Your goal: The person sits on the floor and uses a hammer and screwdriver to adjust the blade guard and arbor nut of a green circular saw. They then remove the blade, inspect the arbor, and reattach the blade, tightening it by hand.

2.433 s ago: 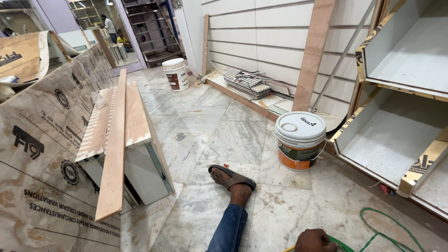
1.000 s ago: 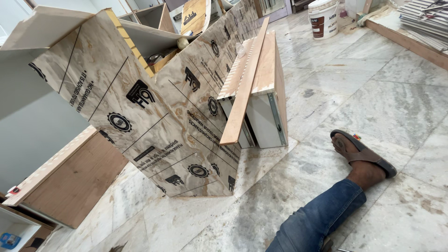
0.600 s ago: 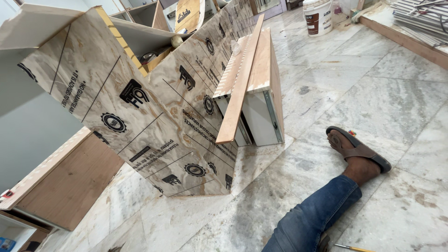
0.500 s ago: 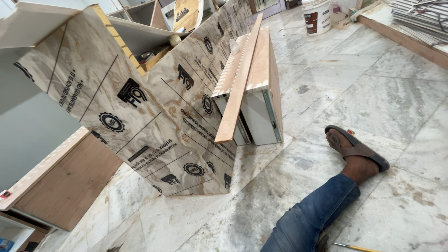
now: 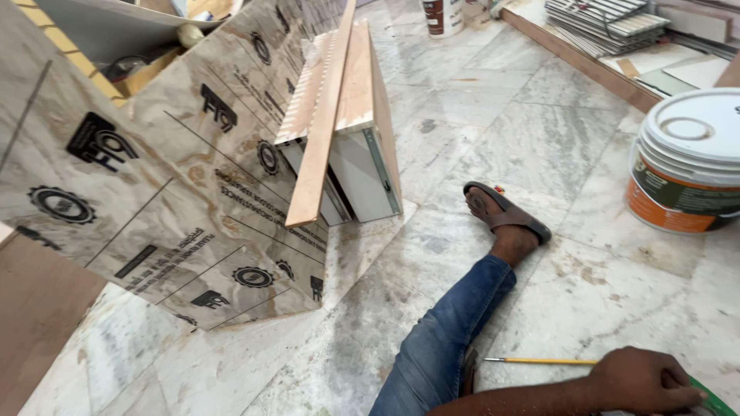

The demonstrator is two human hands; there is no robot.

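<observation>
The right hand (image 5: 644, 379) is pressed on a green sheet (image 5: 713, 400); its grip cannot be told. A yellow pencil (image 5: 539, 360) lies just left.

Bare forearm, blue jeans (image 5: 447, 339) — brown strapped sandal (image 5: 505, 212).

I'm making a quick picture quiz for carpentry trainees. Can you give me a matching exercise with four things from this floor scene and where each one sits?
Things:
1. white bucket
2. yellow pencil
3. sandal
4. long wooden strip

Places:
A. on the person's foot, on the marble floor
B. leaning on the drawer box beside the printed plywood
C. at the right edge of the view, lid on
D. on the floor, next to the right hand

Pairs: 1-C, 2-D, 3-A, 4-B
</observation>
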